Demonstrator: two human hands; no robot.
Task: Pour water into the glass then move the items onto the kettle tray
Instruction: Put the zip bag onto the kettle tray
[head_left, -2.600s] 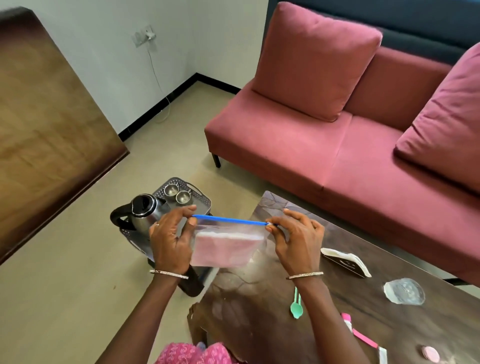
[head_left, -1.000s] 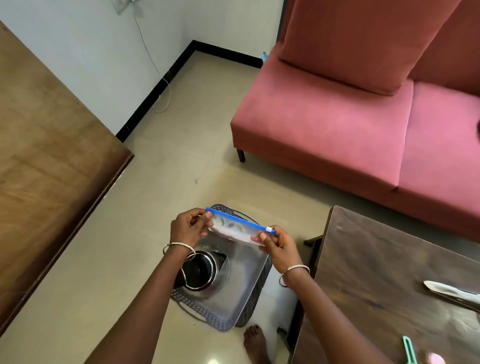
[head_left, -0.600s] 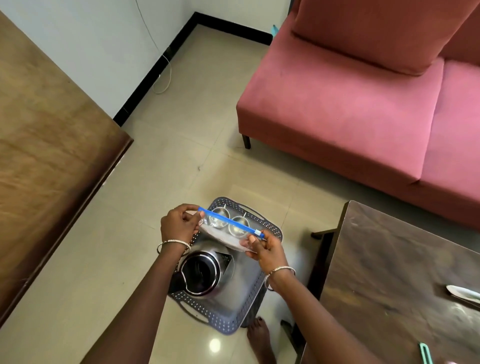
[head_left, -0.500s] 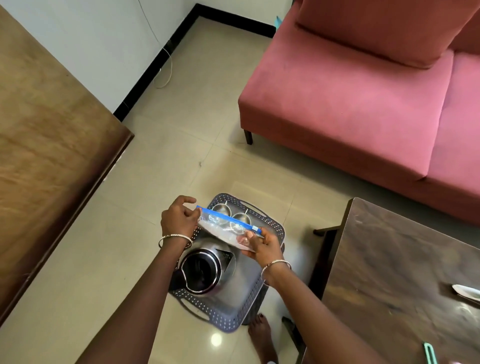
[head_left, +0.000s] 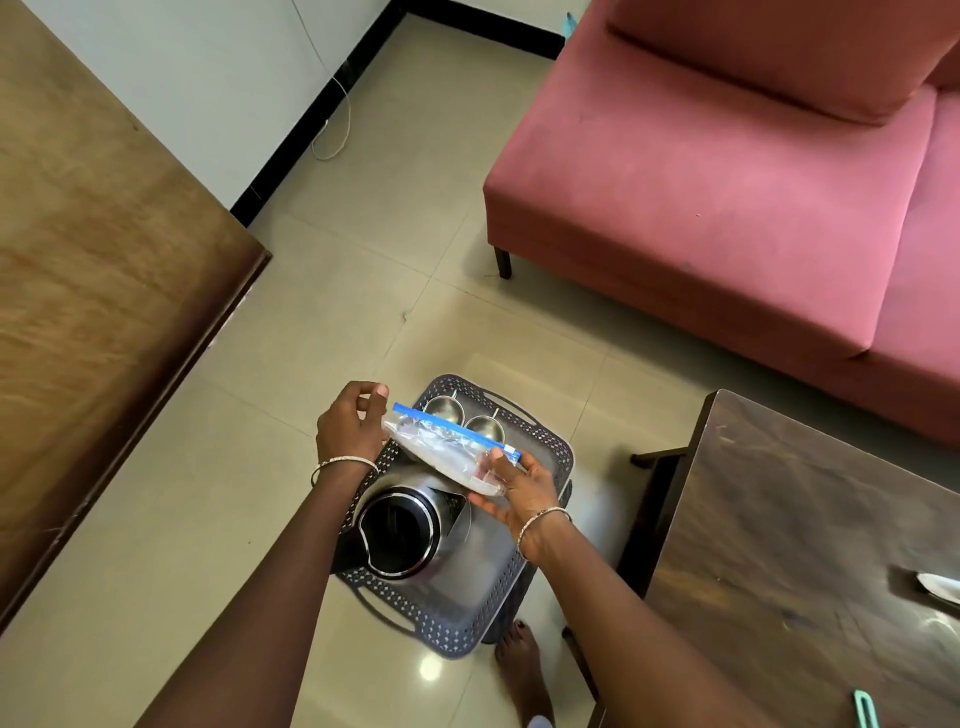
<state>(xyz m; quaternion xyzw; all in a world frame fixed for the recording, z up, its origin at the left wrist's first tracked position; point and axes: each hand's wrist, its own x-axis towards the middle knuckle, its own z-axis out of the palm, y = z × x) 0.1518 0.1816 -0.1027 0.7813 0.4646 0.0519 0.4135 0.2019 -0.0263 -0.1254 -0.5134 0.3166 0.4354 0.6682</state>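
Observation:
A clear zip bag (head_left: 441, 444) with a blue seal strip hangs flat over the grey perforated kettle tray (head_left: 543, 454) on the floor. My right hand (head_left: 519, 488) grips the bag's right end, thumb on top and fingers underneath. My left hand (head_left: 348, 428) is at the bag's left end with its fingers loosely curled and lifted off the blue strip. Below the bag, the steel kettle (head_left: 402, 535) with a black lid stands on the tray. Two small steel cups (head_left: 447, 410) sit at the tray's far end. No glass is in view.
A dark wooden coffee table (head_left: 805, 519) stands to the right, with a white packet (head_left: 937, 584) and a green spoon (head_left: 865, 709) on it. A pink sofa (head_left: 701, 182) is behind, and a brown wooden panel (head_left: 104, 260) is at the left. My bare foot (head_left: 524, 660) is beside the tray.
I carried the bag from above the table down over the tray. The bag now lies flatter and lower, and my left fingers have come off the seal strip.

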